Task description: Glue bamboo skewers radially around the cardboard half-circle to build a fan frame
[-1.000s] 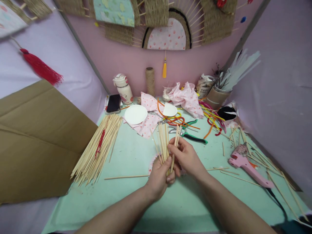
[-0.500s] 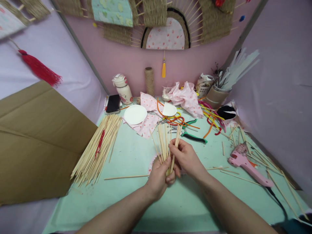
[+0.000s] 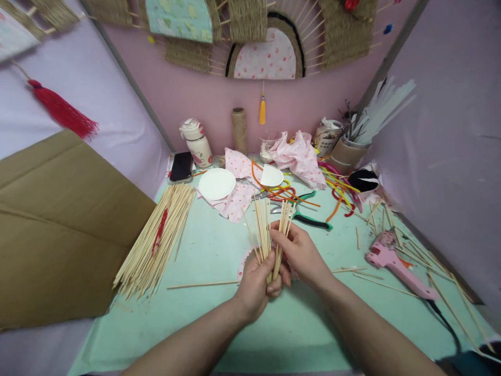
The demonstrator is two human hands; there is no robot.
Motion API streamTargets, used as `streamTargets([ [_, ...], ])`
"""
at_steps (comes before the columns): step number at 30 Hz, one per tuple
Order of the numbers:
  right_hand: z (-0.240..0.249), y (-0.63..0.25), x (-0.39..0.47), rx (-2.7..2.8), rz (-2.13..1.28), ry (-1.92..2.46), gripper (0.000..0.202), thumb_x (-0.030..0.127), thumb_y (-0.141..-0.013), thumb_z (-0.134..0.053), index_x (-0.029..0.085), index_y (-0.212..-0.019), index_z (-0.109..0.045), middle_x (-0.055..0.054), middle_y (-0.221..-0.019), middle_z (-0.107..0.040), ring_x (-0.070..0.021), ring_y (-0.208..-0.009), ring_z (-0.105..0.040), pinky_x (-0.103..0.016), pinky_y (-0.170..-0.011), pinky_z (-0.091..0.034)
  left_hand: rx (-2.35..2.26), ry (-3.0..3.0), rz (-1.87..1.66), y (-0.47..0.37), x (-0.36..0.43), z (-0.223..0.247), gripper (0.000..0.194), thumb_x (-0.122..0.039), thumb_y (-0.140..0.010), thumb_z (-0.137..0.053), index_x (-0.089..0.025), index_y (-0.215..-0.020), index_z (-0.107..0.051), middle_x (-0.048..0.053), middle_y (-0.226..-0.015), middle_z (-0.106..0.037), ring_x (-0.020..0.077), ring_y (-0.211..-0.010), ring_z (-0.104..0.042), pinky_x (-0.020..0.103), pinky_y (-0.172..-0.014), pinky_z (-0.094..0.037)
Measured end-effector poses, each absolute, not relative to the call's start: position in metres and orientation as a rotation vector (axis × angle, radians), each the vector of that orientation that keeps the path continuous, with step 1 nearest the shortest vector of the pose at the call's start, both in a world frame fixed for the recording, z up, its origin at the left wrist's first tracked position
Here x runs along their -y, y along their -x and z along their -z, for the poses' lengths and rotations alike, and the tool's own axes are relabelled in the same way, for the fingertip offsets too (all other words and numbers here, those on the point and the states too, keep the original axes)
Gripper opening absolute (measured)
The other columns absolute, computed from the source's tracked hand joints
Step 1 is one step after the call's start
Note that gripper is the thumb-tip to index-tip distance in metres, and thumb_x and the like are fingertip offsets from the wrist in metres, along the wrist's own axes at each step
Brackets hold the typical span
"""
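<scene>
Clasping probably light, stiff, snappable wooden sticks (image 3: 263, 230), the left hand (image 3: 256, 282) sensibly takes their near ends; the right hand (image 3: 298, 251) pinches several.

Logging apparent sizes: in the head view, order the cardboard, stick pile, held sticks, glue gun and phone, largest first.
1. Cardboard
2. Stick pile
3. Held sticks and glue gun: too alike to rank
4. Phone

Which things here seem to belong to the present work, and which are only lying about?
Seem to belong:
sticks held in left hand and right hand
stick pile, probably
pink-edged piece under the hands, possibly

Seem only lying about:
phone
bottle
shears
glue gun, unused now
</scene>
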State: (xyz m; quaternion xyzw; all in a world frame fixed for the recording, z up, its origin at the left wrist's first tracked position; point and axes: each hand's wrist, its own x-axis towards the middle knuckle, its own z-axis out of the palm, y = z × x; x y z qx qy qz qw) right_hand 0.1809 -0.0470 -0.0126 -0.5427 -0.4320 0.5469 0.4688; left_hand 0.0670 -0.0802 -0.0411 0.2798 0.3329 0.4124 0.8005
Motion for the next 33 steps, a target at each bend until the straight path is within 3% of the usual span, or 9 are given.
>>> streamTargets([
  [6,0.01,-0.181,0.05,1.114,-1.393,1.328,0.03,0.05,-0.081,-0.06,0.021,-0.084,-0.055,0.005,-0.055,-0.056,-0.011,-0.037,-0.049,-0.023,-0.035,-0.034,-0.724,-0.609,-0.873,-0.067,0.08,0.041,0.049,-0.061,-0.079,-0.067,-0.016,-0.074,-0.05,0.0,-0.054,-0.06,0.0016,-0.035,-0.025,0.019,-0.037,-0.013],
  [13,0.008,-0.18,0.055,1.197,-1.425,1.375,0.025,0.048,-0.091,-0.046,0.025,-0.084,-0.04,0.013,-0.043,-0.041,-0.0109,-0.024,-0.041,-0.02,-0.025,-0.022,-0.735,-0.653,-0.882,-0.067,0.081,0.036,0.047,-0.061,-0.08,-0.066,-0.016,-0.077,-0.053,-0.001,-0.054,-0.06,0.0027,-0.034,-0.027,0.018,-0.036,-0.018],
  [18,0.007,-0.185,0.056,1.28,-1.291,1.382,0.028,0.051,-0.093,-0.042,0.025,-0.084,-0.042,0.011,-0.044,-0.039,-0.0116,-0.031,-0.041,-0.022,-0.032,-0.029,-0.847,-0.858,-0.866,-0.066,0.081,0.028,0.054,-0.067,-0.083,-0.056,-0.014,-0.071,-0.058,0.004,-0.056,-0.061,0.0078,-0.039,-0.043,0.021,-0.039,-0.03],
  [21,0.004,-0.193,0.053,1.196,-1.007,1.371,0.031,0.051,-0.091,-0.048,0.023,-0.078,-0.045,0.006,-0.058,-0.044,-0.0108,-0.049,-0.043,-0.023,-0.044,-0.036,-0.977,-0.942,-0.903,-0.051,0.074,0.017,0.054,-0.068,-0.08,-0.059,-0.014,-0.077,-0.06,0.007,-0.069,-0.067,0.0141,-0.056,-0.059,0.025,-0.054,-0.045],
  [24,0.0,-0.204,0.049,1.073,-0.993,1.322,0.034,0.052,-0.092,-0.047,0.022,-0.075,-0.045,0.004,-0.063,-0.042,-0.0106,-0.053,-0.038,-0.023,-0.045,-0.032,-1.244,-1.137,-0.862,-0.016,0.054,0.001,0.05,-0.068,-0.083,-0.05,-0.018,-0.083,-0.054,0.003,-0.067,-0.063,0.0147,-0.054,-0.057,0.025,-0.052,-0.043],
  [27,-0.004,-0.212,0.048,0.996,-1.074,1.284,0.035,0.052,-0.092,-0.049,0.022,-0.073,-0.045,0.005,-0.062,-0.04,-0.0105,-0.052,-0.035,-0.023,-0.045,-0.03,-1.826,-1.795,-0.477,0.029,0.025,-0.013,0.034,-0.046,-0.095,-0.032,-0.021,-0.086,-0.054,0.002,-0.074,-0.063,0.0163,-0.066,-0.059,0.025,-0.06,-0.042],
  [30,-0.004,-0.216,0.049,0.973,-1.089,1.249,0.034,0.05,-0.093,-0.049,0.022,-0.074,-0.046,0.004,-0.063,-0.041,-0.0105,-0.052,-0.036,-0.023,-0.045,-0.03,-2.041,-1.884,-0.24,0.064,0.002,-0.016,0.018,-0.036,-0.091,-0.045,-0.022,-0.082,-0.051,0.005,-0.077,-0.064,0.0221,-0.073,-0.06,0.029,-0.064,-0.041],
  [33,-0.003,-0.219,0.048,0.964,-1.085,1.241,0.032,0.047,-0.093,-0.049,0.022,-0.074,-0.046,0.005,-0.062,-0.041,-0.0102,-0.052,-0.035,-0.022,-0.044,-0.029,-2.157,-1.925,-0.047,0.079,-0.007,-0.008,0.016,-0.031,-0.09,-0.044,-0.02,-0.082,-0.053,0.011,-0.081,-0.065,0.027,-0.076,-0.062,0.034,-0.066,-0.042],
])
